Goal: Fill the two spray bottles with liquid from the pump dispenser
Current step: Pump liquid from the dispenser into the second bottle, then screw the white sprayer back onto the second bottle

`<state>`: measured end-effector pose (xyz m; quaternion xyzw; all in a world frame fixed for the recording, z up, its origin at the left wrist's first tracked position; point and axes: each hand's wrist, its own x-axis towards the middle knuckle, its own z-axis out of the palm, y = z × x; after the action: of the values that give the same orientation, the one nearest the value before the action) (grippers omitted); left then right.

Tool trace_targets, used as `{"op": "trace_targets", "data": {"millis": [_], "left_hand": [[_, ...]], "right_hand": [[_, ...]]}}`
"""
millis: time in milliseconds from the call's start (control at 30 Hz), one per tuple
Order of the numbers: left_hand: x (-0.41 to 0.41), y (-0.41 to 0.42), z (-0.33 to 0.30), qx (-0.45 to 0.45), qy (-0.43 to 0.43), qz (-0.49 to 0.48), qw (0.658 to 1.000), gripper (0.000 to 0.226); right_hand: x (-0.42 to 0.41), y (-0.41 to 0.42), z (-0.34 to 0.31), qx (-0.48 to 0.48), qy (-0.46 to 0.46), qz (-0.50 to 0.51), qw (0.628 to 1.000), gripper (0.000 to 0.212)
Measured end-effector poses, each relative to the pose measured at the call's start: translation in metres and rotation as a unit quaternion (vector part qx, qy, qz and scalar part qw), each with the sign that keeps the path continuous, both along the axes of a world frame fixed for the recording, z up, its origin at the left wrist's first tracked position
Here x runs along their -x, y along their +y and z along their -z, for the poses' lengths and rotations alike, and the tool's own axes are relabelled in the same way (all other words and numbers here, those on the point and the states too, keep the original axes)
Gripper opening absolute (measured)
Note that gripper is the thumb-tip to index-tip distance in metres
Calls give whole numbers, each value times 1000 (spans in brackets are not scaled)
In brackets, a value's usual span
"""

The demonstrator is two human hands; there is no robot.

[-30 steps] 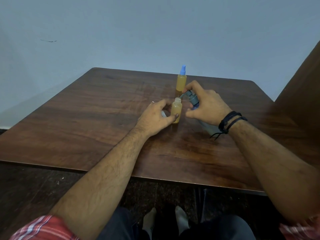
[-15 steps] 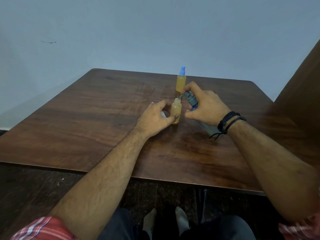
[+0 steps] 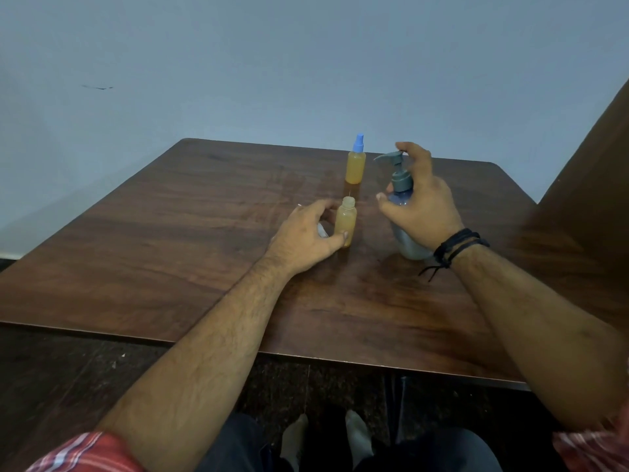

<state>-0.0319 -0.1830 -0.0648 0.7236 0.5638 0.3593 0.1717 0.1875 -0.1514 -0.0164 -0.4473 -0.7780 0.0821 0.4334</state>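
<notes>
An uncapped small spray bottle [image 3: 345, 222] with amber liquid stands mid-table, and my left hand [image 3: 308, 238] holds it between thumb and fingers. Its pale cap [image 3: 322, 230] lies behind my left fingers, mostly hidden. A second amber bottle [image 3: 355, 165] with a blue spray cap stands farther back. The grey-blue pump dispenser [image 3: 401, 189] stands upright to the right of the open bottle. My right hand [image 3: 422, 202] grips the dispenser's body, with the index finger on top of the pump head. The nozzle points left, clear of the open bottle.
The brown wooden table [image 3: 204, 250] reaches to a pale wall at the back. A dark wooden panel [image 3: 599, 165] rises at the right edge. My knees and feet show below the table's near edge.
My right hand has tipped the dispenser from leaning over the open bottle back to upright and moved it right. The left hand has kept its hold on the bottle.
</notes>
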Motion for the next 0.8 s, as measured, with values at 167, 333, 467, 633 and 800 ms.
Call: {"op": "trace_targets", "data": {"millis": [167, 333, 467, 633, 800], "left_hand": [[0, -3, -4, 23, -15, 1, 1000, 68], [-1, -5, -5, 39, -19, -6, 999, 68], [2, -2, -3, 42, 1, -23, 999, 61], [6, 1, 2, 45, 85, -55, 994, 52], [7, -5, 1, 38, 145, -55, 987, 14]], "right_hand": [[-4, 13, 7, -9, 44, 28, 999, 63], [-7, 21, 13, 0, 87, 49, 995, 53], [-12, 22, 18, -5, 118, 64, 991, 55], [-15, 19, 23, -2, 110, 83, 990, 56], [-14, 12, 18, 8, 72, 122, 990, 70]]}}
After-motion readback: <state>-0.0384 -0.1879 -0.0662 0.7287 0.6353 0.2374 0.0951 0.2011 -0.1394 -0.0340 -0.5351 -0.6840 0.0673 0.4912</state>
